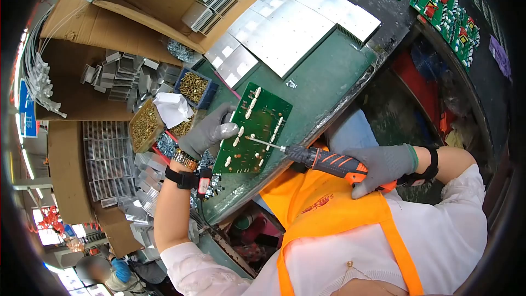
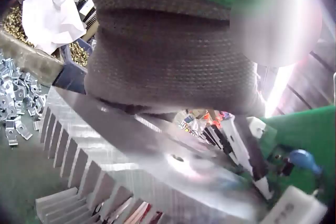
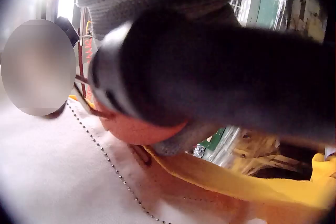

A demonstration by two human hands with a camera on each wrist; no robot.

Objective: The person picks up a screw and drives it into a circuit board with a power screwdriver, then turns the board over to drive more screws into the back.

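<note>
The gloved left hand point(image 1: 205, 134) grips the left edge of a green circuit board point(image 1: 267, 111), thumb over the face with the white solder-side spots. The board is held tilted above the bench. Under that hand, in the left wrist view, a finned aluminium heat sink point(image 2: 100, 153) lies against the board's component side. My gloved right hand point(image 1: 383, 165) holds an orange-and-black electric screwdriver point(image 1: 327, 161) by its handle. Its long bit reaches the middle of the board, the tip right at the board's face. In the right wrist view, the screwdriver's dark body point(image 3: 210, 74) covers much of the hand.
A blue bin point(image 1: 207, 97) and a tan bin point(image 1: 134, 142) hold brass screws, with crumpled white paper point(image 1: 173, 108) between. Metal clips point(image 2: 16, 95) lie nearby. Aluminium plates point(image 1: 296, 27) cover the bench's far side. Heat sinks point(image 1: 112, 156) fill cartons at left; more circuit boards point(image 1: 438, 11) stand far right.
</note>
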